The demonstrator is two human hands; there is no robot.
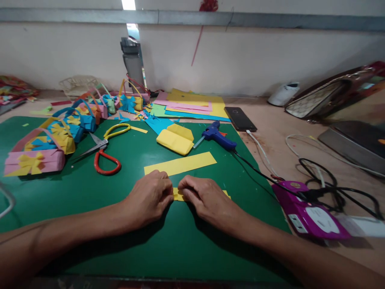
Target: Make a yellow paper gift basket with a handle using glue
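Observation:
Between my two hands a narrow yellow paper strip (179, 195) lies low over the green mat. My left hand (152, 195) pinches its left end, thumb and fingers pressed together. My right hand (207, 196) grips it farther right, and the strip's far end shows beyond that hand. Just behind them a wider flat yellow paper strip (183, 163) rests on the mat. Farther back sits a folded yellow paper pouch (175, 140) with its flap raised. A blue glue gun (217, 135) lies beside it, a glue stick poking out.
Open scissors (104, 145) with red and yellow handles lie left on the green mat (168, 249). Small paper handbags (39, 162) line the left side. Coloured paper sheets (192, 105), a phone (240, 118) and a bottle (132, 64) stand behind. Cables run to a purple extension box (309, 212).

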